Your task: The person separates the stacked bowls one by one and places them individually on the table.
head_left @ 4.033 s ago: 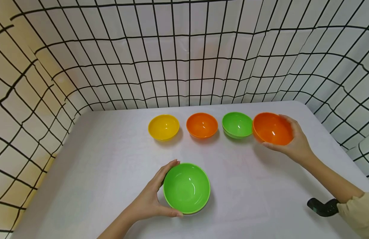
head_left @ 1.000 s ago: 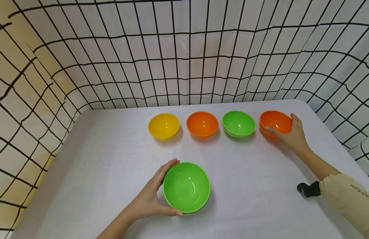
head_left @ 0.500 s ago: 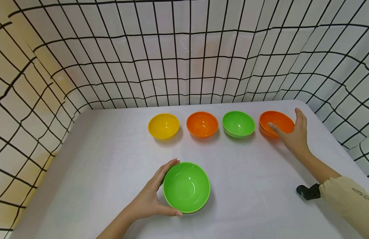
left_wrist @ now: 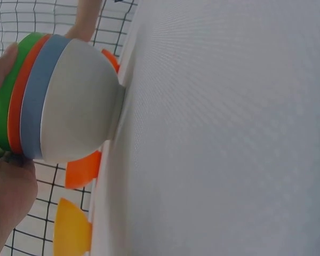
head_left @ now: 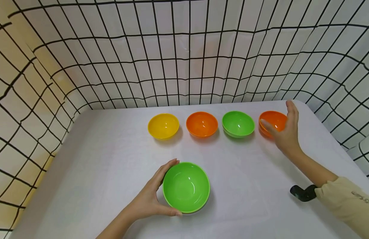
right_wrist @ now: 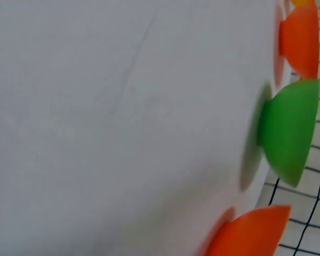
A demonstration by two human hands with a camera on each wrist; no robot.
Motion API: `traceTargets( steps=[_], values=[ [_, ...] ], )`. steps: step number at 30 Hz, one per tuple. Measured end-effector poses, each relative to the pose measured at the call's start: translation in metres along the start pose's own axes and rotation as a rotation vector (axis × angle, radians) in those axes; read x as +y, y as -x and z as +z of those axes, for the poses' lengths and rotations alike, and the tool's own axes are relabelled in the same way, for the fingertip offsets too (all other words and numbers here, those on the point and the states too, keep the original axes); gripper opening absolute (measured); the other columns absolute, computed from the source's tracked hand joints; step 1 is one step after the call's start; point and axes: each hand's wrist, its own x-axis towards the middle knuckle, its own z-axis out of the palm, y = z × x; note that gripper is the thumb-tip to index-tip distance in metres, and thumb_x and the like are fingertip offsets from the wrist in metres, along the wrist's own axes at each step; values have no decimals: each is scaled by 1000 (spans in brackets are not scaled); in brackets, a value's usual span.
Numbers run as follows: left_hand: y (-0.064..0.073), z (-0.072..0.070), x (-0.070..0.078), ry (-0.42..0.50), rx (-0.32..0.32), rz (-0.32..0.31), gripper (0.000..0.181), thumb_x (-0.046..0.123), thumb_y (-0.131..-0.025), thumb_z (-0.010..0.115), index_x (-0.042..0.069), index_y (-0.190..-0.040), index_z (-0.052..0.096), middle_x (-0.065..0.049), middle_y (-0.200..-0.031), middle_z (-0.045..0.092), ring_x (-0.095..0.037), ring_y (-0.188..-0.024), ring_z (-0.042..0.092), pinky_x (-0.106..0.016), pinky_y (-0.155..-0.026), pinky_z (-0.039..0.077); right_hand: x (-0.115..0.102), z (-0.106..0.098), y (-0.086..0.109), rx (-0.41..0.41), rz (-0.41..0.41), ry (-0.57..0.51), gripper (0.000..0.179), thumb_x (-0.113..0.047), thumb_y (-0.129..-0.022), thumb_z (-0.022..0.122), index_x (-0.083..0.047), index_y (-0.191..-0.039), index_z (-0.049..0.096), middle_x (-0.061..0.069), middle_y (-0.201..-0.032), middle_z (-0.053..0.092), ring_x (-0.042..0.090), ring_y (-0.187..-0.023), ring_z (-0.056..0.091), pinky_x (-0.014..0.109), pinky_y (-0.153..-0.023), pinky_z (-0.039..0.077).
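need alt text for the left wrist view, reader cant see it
A left hand grips a stack of nested bowls, coloured green, orange, blue and white from rim to base, in a sideways-turned view. Beyond it, a yellow bowl and two partly hidden orange bowls stand on a white table, before a black-gridded backdrop.

The white surface [head_left: 91,172] bears a yellow bowl [head_left: 163,126], orange bowl [head_left: 202,124], green bowl [head_left: 238,124], second orange bowl [head_left: 273,117]. A bowl stack [head_left: 186,188] stands nearer.
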Motion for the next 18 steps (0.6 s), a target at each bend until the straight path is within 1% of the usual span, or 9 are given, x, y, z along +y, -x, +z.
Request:
traceTargets(
  steps=[3,6,8,10,12,15,18],
  values=[
    [1,0,-3,3,-2,-4,118,35,-56,88,19,-148,15,0,-147,29,-18,-133,33,-43,-108,32,-11,5,2,-19,-22,-48,89,-27,-82,67,-16,-149,10,3,-153,9,18,-140,12,40,-116,9],
    [1,0,-3,9,-3,-2,117,36,-57,88,20,-148,15,1,-147,29,-18,-132,33,-44,-107,32,-23,11,7,-44,-40,-141,87,-20,-82,67,-13,-148,12,5,-152,11,17,-140,12,30,-116,9],
    [1,0,-2,10,-3,-2,117,36,-57,87,20,-148,15,3,-147,29,-18,-132,33,-44,-107,33,-31,16,12,-68,-65,-212,86,-14,-81,67,-10,-147,13,7,-152,13,18,-140,12,27,-115,9],
    [1,0,-2,7,-3,-1,117,36,-57,87,19,-148,15,3,-147,29,-19,-132,33,-44,-107,33,-39,21,17,-105,-85,-301,86,-6,-80,67,-6,-147,13,9,-151,14,19,-140,11,28,-115,9],
    [1,0,-2,6,-1,0,117,36,-57,88,19,-148,15,3,-147,29,-19,-132,33,-44,-107,33,-48,25,22,-149,-94,-360,86,-1,-79,66,-6,-147,13,10,-152,13,21,-141,10,30,-115,10],
    [1,0,-2,5,0,7,118,36,-57,88,19,-148,15,2,-147,29,-19,-132,34,-43,-107,33,-59,30,30,-213,-111,-388,87,4,-78,65,-7,-147,13,8,-152,14,21,-141,10,28,-115,11],
    [0,0,-2,5,2,17,118,35,-56,88,19,-148,15,-1,-147,30,-19,-132,34,-42,-107,33,-69,34,36,-259,-147,-363,87,5,-76,66,-8,-147,15,6,-151,16,20,-140,13,23,-114,13]
  ],
)
